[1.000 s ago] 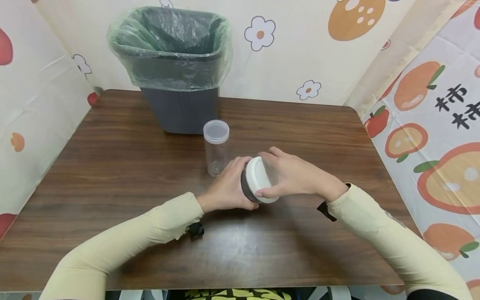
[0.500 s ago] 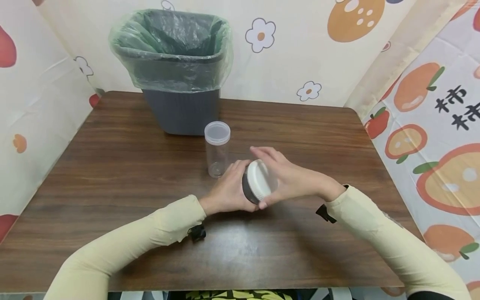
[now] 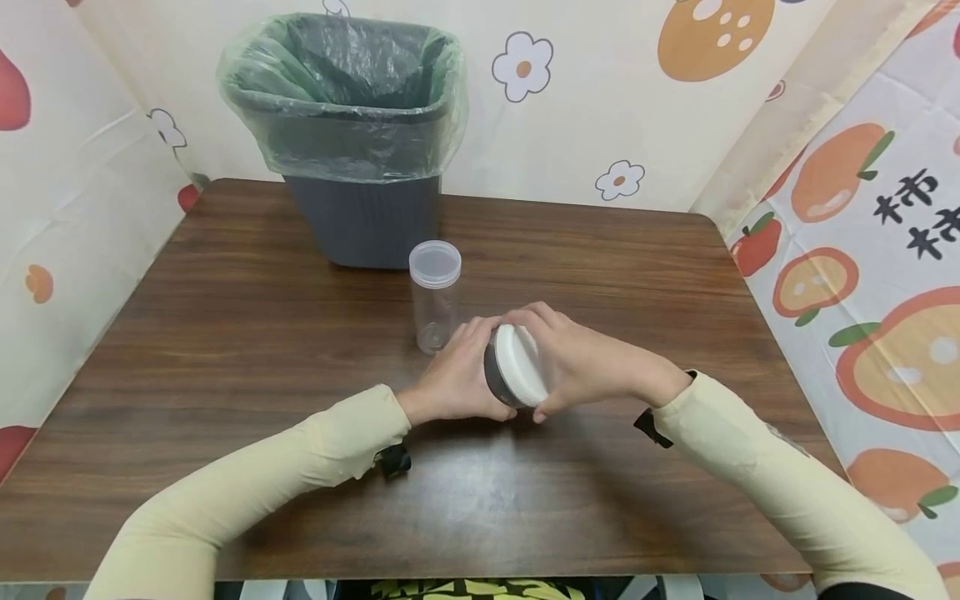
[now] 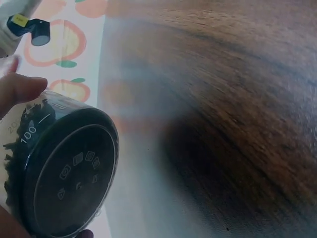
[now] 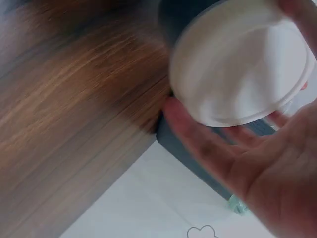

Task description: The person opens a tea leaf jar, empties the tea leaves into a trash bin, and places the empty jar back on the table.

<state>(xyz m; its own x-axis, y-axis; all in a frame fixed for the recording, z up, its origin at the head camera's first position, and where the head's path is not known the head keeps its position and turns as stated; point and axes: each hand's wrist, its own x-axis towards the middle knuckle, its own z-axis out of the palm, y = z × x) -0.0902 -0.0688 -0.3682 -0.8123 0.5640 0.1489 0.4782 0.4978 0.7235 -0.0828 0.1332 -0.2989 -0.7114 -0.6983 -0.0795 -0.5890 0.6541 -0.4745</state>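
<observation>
My left hand (image 3: 456, 379) grips a cup (image 3: 495, 375) with a dark body, tilted so its white lid (image 3: 521, 365) faces right. In the left wrist view, the cup's dark base (image 4: 74, 171) shows moulded symbols, and its clear wall carries volume marks over dark flaky contents. My right hand (image 3: 585, 354) holds the lid by its rim, thumb on the near side and fingers on the far side. In the right wrist view, the lid (image 5: 242, 74) looks seated on the cup, with fingers (image 5: 193, 131) against its edge. A clear lidded jar (image 3: 435, 312) stands just beyond my left hand.
A dark grey bin (image 3: 367, 221) with a green liner (image 3: 352, 146) stands at the back left of the brown wooden table (image 3: 247, 350). Printed sheets (image 3: 600, 108) enclose the table at the back and both sides. The table's front edge runs below my forearms.
My right hand's fingers lifted off the lid's far side, then came back down around the rim with the thumb shifted. The left hand and cup stay nearly in place.
</observation>
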